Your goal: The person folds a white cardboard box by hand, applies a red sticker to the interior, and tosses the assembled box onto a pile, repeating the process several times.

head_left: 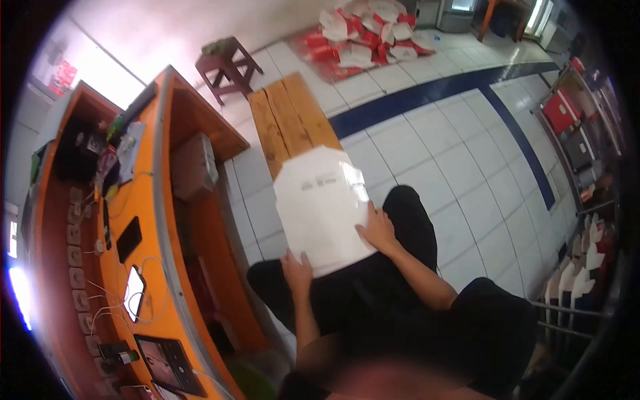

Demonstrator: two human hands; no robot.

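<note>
A white cardboard blank [323,213] with cut corners and small dark print near its far end lies flat over my lap and the near end of a wooden bench [287,120]. My left hand [297,270] is closed on its near left edge, thumb on top. My right hand [378,230] grips the right edge, thumb over the surface and the other fingers along the side. Light glares off the blank's far right corner.
An orange counter [150,220] at left carries a lit phone [135,293], a tablet [167,363] and cables. Beyond the bench stands a dark stool [227,70]. Red and white cardboard pieces [367,33] lie heaped on the floor. A rack [567,307] stands at right.
</note>
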